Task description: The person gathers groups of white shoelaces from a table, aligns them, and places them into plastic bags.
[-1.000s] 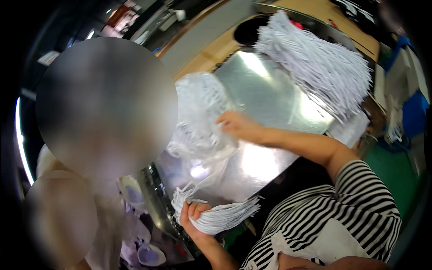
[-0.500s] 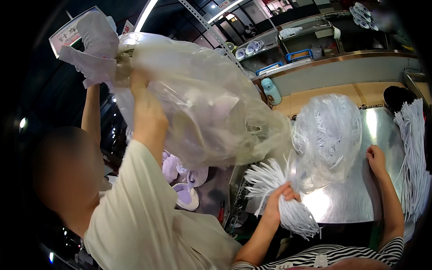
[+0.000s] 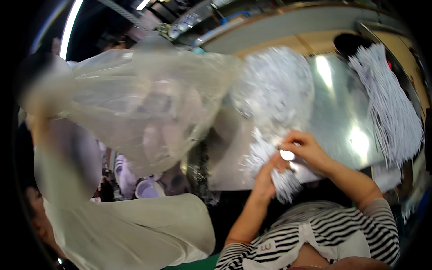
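Moved since approx. half a sec. earlier: R hand (image 3: 302, 146), then apart over bare metal, now brought in beside L hand (image 3: 269, 170); the camera view has swung as well. L hand is closed round the middle of a bundle of white cords (image 3: 286, 185), whose ends splay out above and below the fist. Bundle sits at the near edge of the metal worktop (image 3: 344, 108), in front of a striped shirt (image 3: 333, 220). R hand has thumb & fingers drawn in just above L hand (blur and glare there, so whether a cord is pinched btwn them can't be told). Beyond the hands, a clear bag (image 3: 274, 85) w/ white cords inside rests on the worktop. Far R: a heap of long white cords (image 3: 391, 108), nr. a dark round object (image 3: 348, 44). To L, a large translucent bag (image 3: 148, 99), contents pale & indistinct, extends toward the clear bag. Lower L: a co-worker's cream sleeve (image 3: 135, 229); just above it, a white shoe w/ lilac interior (image 3: 149, 189), partly hidden. Upper L: a bright tube lamp (image 3: 71, 27).
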`<action>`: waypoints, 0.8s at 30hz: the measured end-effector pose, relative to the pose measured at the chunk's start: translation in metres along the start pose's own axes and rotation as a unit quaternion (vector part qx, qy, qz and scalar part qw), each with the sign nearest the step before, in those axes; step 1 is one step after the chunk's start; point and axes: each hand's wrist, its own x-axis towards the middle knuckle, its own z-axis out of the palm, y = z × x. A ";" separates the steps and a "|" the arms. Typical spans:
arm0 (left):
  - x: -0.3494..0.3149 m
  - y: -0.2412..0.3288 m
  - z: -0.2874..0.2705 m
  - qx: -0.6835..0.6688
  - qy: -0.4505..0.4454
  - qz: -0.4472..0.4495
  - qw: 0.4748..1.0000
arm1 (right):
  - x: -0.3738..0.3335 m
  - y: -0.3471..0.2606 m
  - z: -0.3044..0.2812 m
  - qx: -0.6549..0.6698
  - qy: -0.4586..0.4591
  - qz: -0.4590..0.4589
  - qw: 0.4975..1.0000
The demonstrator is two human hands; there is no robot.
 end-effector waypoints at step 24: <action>0.012 -0.023 -0.023 0.081 0.008 0.090 0.993 | -0.017 0.005 -0.003 -0.022 0.004 0.052 0.998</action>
